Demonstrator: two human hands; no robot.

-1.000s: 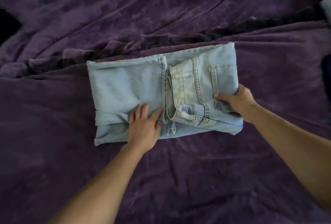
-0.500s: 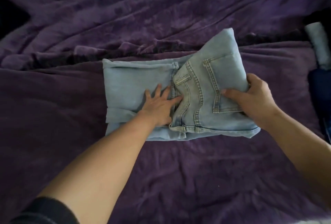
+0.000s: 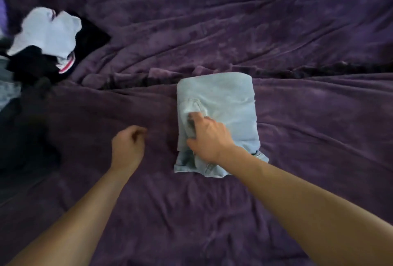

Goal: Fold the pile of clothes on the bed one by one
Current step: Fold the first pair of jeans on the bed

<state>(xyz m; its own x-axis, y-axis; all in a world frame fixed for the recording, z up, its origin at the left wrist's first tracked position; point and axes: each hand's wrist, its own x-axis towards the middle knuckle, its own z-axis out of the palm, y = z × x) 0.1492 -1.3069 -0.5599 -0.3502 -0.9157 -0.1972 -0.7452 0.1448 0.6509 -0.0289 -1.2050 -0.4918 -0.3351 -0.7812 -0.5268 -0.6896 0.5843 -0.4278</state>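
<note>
A pair of light blue jeans [image 3: 221, 99] lies folded into a compact rectangle on the purple bedspread [image 3: 234, 31], near the middle of the view. My right hand [image 3: 207, 138] is on the near left part of the jeans, and its curled fingers grip the folded layer at the left edge. Left of the jeans, my left hand [image 3: 127, 146] hovers over the bedspread, loosely curled and holding nothing. The pile of clothes [image 3: 42, 46] sits at the far left, with a white garment on top of black ones.
More dark and grey fabric [image 3: 8, 95] lies along the left edge below the pile. A deep crease [image 3: 319, 69] in the bedspread runs across just behind the jeans. Wrinkled purple cover fills the rest of the view.
My right hand has folded the right half of the jeans over to the left, making a narrower bundle. My left hand has come off the jeans and moved left. The pile has come into view.
</note>
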